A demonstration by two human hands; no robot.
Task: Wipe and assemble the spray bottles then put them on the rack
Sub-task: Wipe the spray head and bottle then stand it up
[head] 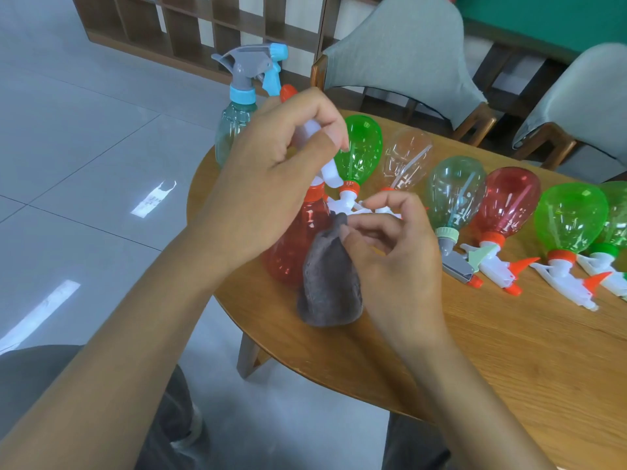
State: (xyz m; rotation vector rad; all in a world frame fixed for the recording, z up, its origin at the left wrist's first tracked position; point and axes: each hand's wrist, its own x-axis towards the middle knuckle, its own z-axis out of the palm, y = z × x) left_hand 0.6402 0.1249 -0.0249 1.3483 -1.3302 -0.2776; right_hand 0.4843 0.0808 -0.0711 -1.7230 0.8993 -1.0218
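My left hand (271,171) grips a white spray head (327,171) with an orange tip, held above the neck of an upright red bottle (291,245) on the wooden table (475,351). My right hand (390,252) pinches a grey cloth (327,286) that hangs against the red bottle's side. Behind my hands a blue-tinted bottle (234,127) with a grey and blue spray head stands upright at the table's far left edge.
Several assembled bottles lie in a row across the table: green (361,147), clear (407,157), pale green (454,195), red (509,201) and green (570,218). Grey chairs (400,52) stand behind the table. A wooden shelf rack (190,25) stands at the back.
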